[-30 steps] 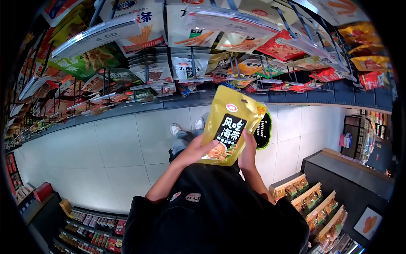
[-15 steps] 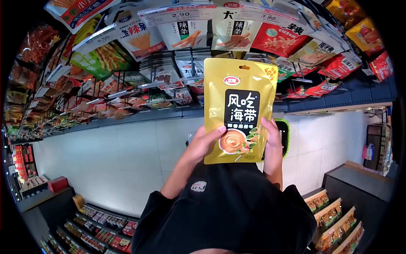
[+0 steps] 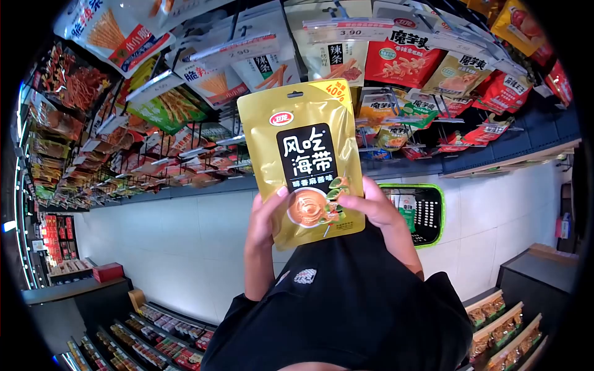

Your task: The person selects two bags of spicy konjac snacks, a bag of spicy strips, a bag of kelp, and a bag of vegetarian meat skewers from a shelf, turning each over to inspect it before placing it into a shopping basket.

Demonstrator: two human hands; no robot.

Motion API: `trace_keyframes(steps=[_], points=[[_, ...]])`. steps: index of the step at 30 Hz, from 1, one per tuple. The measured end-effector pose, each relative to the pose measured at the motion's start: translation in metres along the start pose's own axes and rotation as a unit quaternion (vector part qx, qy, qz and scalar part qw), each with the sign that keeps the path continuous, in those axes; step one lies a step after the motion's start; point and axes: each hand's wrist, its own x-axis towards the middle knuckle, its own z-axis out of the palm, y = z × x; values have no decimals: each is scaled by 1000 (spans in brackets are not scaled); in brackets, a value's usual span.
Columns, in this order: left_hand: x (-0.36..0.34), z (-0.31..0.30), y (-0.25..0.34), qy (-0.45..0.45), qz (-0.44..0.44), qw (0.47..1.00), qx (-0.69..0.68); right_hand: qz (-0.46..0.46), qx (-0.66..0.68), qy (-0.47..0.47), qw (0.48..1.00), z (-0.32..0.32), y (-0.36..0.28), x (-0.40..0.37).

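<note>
A gold snack pouch (image 3: 266,142) with a black label, a picture of a bowl of sauce and a yellow 40% corner is held up in front of my chest, its top leaning slightly left. My left hand (image 3: 265,213) grips its lower left edge, thumb on the front. On the lower right, my right hand (image 3: 374,207) holds the other edge, thumb pressed over the printed picture. The fingers behind the pouch are hidden. A black shopping basket (image 3: 427,213) with a green rim stands on the floor right of my right hand, a green-and-white packet (image 3: 406,207) in it.
Ahead, a rack of hanging snack bags, among them a red bag (image 3: 405,59), carries price tags (image 3: 349,32). Tiled floor (image 3: 167,247) lies below. Behind me are low shelves (image 3: 161,334) at left and tilted shelves (image 3: 501,328) at right.
The pouch and both hands have shifted left in view, and the pouch has tilted slightly. My right thumb has moved inward across its front. More of the basket shows.
</note>
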Motion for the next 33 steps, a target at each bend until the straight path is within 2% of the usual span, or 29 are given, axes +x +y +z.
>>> trace_keyframes(steps=[5, 10, 14, 33], points=[[-3, 5, 12, 24, 14, 997, 78, 14, -28, 16, 999, -4, 4, 1], [-1, 8, 11, 40, 37, 994, 93, -19, -20, 27, 999, -5, 5, 1], [-2, 14, 6, 55, 51, 992, 106, -13, -32, 29, 999, -12, 10, 1], [2, 22, 12, 86, 28, 993, 75, 17, 5, 39, 999, -9, 6, 5]])
